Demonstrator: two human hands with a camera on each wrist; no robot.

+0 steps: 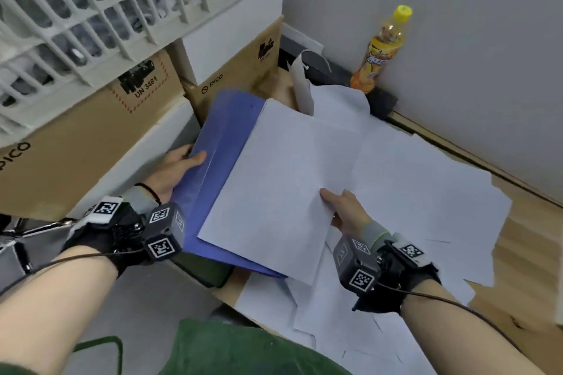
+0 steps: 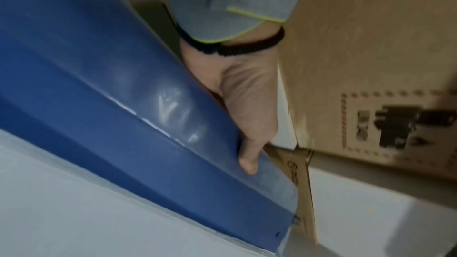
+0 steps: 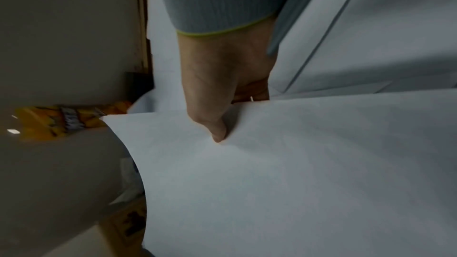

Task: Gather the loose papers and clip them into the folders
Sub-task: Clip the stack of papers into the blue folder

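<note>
A blue folder (image 1: 219, 143) is held tilted above the floor, its left edge gripped by my left hand (image 1: 175, 166), thumb on top and fingers underneath. The left wrist view shows that thumb on the blue cover (image 2: 148, 144). A white sheet (image 1: 274, 179) lies across the folder's face. My right hand (image 1: 341, 207) pinches this sheet at its right edge, thumb on top, as the right wrist view also shows with the hand (image 3: 217, 105) on the paper (image 3: 296, 173). Several loose white papers (image 1: 426, 186) lie spread on the wooden floor to the right and below.
Cardboard boxes (image 1: 91, 119) and a white slatted basket (image 1: 106, 3) stand stacked close at the left. An orange drink bottle (image 1: 380, 49) with a yellow cap stands by the grey wall (image 1: 457, 39). A dark object (image 1: 316, 64) lies in the corner. My green clothing (image 1: 243, 350) fills the bottom.
</note>
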